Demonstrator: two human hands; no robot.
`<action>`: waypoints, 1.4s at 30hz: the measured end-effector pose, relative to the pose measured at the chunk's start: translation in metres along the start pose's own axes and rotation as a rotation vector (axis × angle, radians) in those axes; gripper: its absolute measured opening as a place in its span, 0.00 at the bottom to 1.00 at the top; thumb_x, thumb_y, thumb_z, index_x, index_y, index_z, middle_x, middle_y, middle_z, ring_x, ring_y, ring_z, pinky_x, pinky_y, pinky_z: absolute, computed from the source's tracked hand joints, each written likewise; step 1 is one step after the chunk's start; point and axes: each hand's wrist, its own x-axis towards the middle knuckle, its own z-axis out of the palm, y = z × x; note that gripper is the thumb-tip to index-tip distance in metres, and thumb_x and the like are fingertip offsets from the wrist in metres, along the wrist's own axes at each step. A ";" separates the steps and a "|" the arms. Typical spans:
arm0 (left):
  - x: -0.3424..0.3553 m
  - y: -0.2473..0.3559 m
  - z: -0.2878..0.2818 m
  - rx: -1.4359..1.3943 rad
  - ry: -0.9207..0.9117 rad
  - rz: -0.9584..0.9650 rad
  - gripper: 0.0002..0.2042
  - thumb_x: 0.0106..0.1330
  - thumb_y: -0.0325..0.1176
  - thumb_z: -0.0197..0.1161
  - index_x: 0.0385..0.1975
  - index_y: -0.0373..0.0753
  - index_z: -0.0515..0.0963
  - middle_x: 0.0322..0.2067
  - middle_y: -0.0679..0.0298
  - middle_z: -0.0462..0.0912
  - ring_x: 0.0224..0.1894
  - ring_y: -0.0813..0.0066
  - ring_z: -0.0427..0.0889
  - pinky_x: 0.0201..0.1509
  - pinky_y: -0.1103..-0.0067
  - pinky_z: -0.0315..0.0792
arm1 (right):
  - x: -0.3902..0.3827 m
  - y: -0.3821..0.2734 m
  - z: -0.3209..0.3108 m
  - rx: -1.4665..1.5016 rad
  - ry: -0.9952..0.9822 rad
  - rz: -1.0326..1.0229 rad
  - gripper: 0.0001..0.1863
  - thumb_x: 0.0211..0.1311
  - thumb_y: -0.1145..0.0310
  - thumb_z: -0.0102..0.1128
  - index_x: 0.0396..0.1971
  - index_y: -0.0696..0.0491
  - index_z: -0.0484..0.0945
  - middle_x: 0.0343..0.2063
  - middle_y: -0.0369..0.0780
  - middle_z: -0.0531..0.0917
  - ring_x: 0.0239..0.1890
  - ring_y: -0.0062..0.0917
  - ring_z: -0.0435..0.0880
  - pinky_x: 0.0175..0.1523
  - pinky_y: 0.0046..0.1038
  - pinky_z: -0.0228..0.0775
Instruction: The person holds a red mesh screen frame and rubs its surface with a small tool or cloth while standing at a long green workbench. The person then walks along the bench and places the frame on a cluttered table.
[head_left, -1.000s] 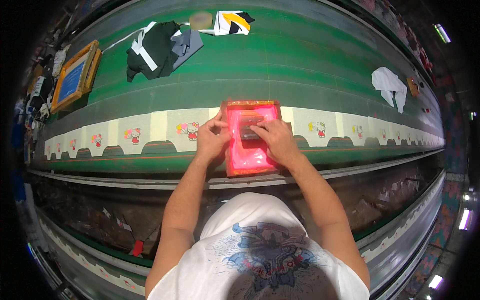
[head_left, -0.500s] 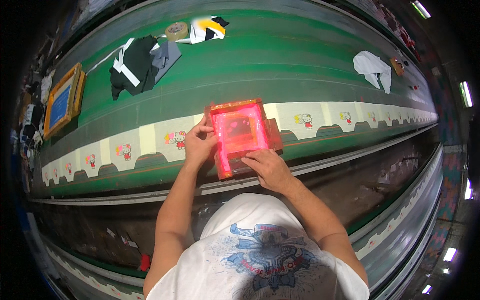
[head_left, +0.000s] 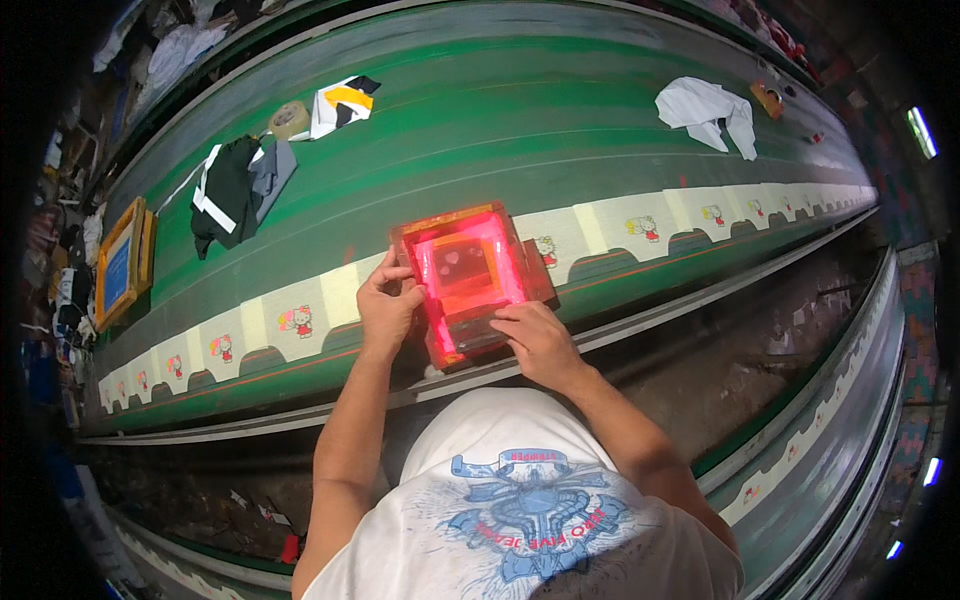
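By the worktop (head_left: 480, 110)'s front edge, our left grip (head_left: 388, 308) holds the red frame (head_left: 455, 215); our right grip (head_left: 541, 340) pinches the dark squeegee (head_left: 472, 329) inside. We seem mid-inking; the next move calls for even pressure.

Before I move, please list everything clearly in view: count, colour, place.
Rectangular wooden screen frame: 1, reddish-pink, centre.
Flat bar squeegee: 1, dark, frame's near end.
Long flat table: 1, green, beneath.
Scalloped printed fabric pieces: many, cream, table's near side.
Blue-mesh wooden frame: at least 1, yellow, left.
Crumpled cloth: 1 or 2, blackish, white, grey, upper left.
Round tape roll: 1, tan, upper left.
Patterned cloth: 1, white, yellow, black, beside tape.
Loose cloth: 1, white, upper right.
Tube lamps: several, white, right rim.
Printed shirt: 1, white, person's torso.
Left grip: 1, bare, at screen frame.
Right grip: 1, bare, at squeegee.
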 end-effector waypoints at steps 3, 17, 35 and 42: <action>0.003 -0.014 0.051 -0.070 0.006 0.025 0.15 0.58 0.14 0.79 0.44 0.32 0.89 0.82 0.40 0.71 0.77 0.59 0.81 0.78 0.66 0.77 | -0.016 0.031 -0.035 -0.008 0.004 0.012 0.22 0.57 0.88 0.70 0.52 0.59 0.91 0.53 0.47 0.90 0.58 0.47 0.88 0.63 0.44 0.83; -0.001 -0.022 0.132 -0.124 0.042 -0.161 0.16 0.59 0.09 0.76 0.42 0.35 0.84 0.80 0.52 0.78 0.58 0.72 0.91 0.58 0.72 0.88 | -0.046 0.108 -0.108 0.138 -0.049 -0.076 0.23 0.59 0.87 0.63 0.55 0.59 0.90 0.53 0.46 0.89 0.59 0.45 0.88 0.65 0.45 0.83; 0.002 -0.033 0.127 -0.119 0.017 -0.192 0.15 0.60 0.09 0.76 0.43 0.35 0.85 0.77 0.56 0.81 0.56 0.74 0.90 0.58 0.74 0.87 | -0.026 0.111 -0.117 0.097 -0.085 -0.140 0.26 0.58 0.88 0.62 0.56 0.59 0.89 0.54 0.47 0.89 0.58 0.47 0.88 0.65 0.46 0.81; 0.003 -0.034 0.125 -0.160 0.009 -0.169 0.16 0.60 0.10 0.77 0.43 0.36 0.85 0.77 0.58 0.82 0.59 0.73 0.89 0.63 0.70 0.87 | -0.014 0.100 -0.108 -0.152 -0.194 -0.274 0.21 0.63 0.76 0.66 0.57 0.55 0.88 0.48 0.42 0.89 0.54 0.40 0.87 0.62 0.41 0.78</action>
